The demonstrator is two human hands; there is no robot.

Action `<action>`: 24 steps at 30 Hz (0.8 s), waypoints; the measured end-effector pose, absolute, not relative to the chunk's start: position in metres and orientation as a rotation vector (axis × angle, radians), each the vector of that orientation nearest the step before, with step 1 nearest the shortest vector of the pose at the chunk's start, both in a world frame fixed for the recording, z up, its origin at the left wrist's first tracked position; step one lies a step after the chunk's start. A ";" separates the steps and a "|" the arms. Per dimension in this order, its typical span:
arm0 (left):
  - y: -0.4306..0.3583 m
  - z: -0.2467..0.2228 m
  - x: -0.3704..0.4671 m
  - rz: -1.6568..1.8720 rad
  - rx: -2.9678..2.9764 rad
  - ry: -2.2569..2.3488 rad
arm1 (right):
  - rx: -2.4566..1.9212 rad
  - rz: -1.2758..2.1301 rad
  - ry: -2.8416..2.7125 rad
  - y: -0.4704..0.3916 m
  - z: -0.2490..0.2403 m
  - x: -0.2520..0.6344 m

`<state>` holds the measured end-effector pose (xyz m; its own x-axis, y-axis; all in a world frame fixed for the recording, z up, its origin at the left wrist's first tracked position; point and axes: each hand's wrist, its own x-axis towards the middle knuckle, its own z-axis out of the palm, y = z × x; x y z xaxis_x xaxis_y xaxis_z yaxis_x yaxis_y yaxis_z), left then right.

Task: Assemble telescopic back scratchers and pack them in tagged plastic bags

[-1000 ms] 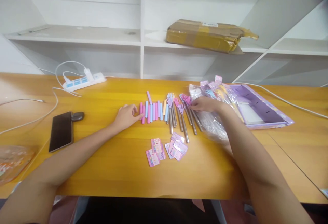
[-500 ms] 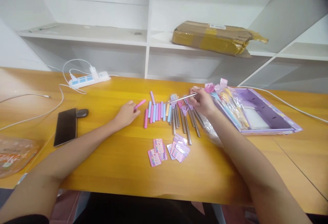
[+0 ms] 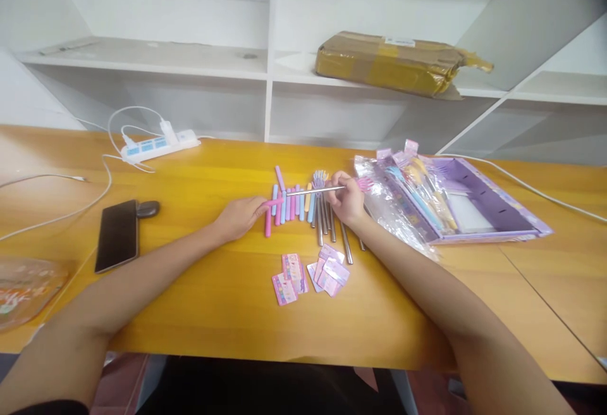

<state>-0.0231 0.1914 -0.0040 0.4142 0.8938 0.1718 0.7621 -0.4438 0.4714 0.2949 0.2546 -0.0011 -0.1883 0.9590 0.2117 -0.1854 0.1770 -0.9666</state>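
Note:
My left hand [image 3: 243, 216] is closed on a short pink tube [image 3: 274, 202], held above the left end of a row of pink, blue, purple and yellow tubes [image 3: 291, 207]. In my right hand [image 3: 348, 197] is a metal rod [image 3: 315, 191] with a pink claw-shaped head [image 3: 365, 185] at its right end. The rod's left tip points at the pink tube, close to its end; whether they touch I cannot tell. Several metal rods with claw heads [image 3: 325, 216] lie under and beside my right hand, partly hidden by it.
Small printed cards [image 3: 290, 276] lie in front of the rods. Right of my hand are clear plastic wrappers [image 3: 393, 212] and a purple box [image 3: 497, 203]. A phone [image 3: 117, 235], a mouse [image 3: 148, 209] and a power strip [image 3: 161, 145] are at left. A taped carton [image 3: 389, 64] sits on the shelf.
My right hand has moved left with the metal rod, and my left hand has shifted slightly right with the pink tube. The rod's tip and the tube are now close together.

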 end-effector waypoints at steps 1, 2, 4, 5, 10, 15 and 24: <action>0.191 -0.005 -0.023 0.557 2.361 1.438 | -0.824 1.296 -1.322 0.254 0.000 0.295; 0.191 -0.005 -0.023 0.539 2.371 1.437 | -0.815 1.310 -1.326 0.254 0.000 0.294; 0.191 -0.006 -0.023 0.521 2.390 1.424 | -0.802 1.339 -1.336 0.254 0.000 0.293; 0.191 -0.006 -0.023 0.520 2.395 1.416 | -0.799 1.353 -1.341 0.253 0.000 0.293; 0.192 -0.008 -0.022 0.545 2.380 1.408 | -0.775 1.403 -1.360 0.254 -0.001 0.294; 0.193 -0.009 -0.024 0.597 2.398 1.401 | -0.729 1.426 -1.376 0.253 -0.003 0.296; 0.196 -0.014 -0.031 0.681 2.589 1.251 | -0.604 1.400 -1.395 0.249 -0.005 0.292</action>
<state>-0.0307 0.1957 -0.0140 0.5392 0.7783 0.3216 0.6928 -0.6271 0.3560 0.2921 0.2494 -0.0055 -0.3495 0.8869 0.3021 -0.3050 0.1972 -0.9317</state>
